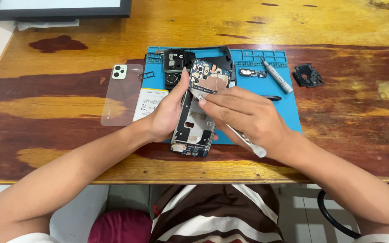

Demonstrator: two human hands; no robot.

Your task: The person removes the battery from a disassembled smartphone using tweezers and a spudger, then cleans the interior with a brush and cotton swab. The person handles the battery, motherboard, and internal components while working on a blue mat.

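An opened phone frame (194, 126) with its circuit board (208, 76) exposed lies tilted on the blue work mat (284, 108). My left hand (167, 112) grips the frame's left side, thumb up by the board. My right hand (244, 114) holds metal tweezers (248, 141); their tips touch the frame just below the board, and the rear end sticks out under my palm.
On the mat lie a black camera cover (174, 65), a small black part (253, 73), a silver screwdriver (278, 78) and a white battery (149, 103). A clear back cover (121, 94) lies left of it on the wooden table, a black bracket (308, 75) right. A dark frame (59, 9) stands far left.
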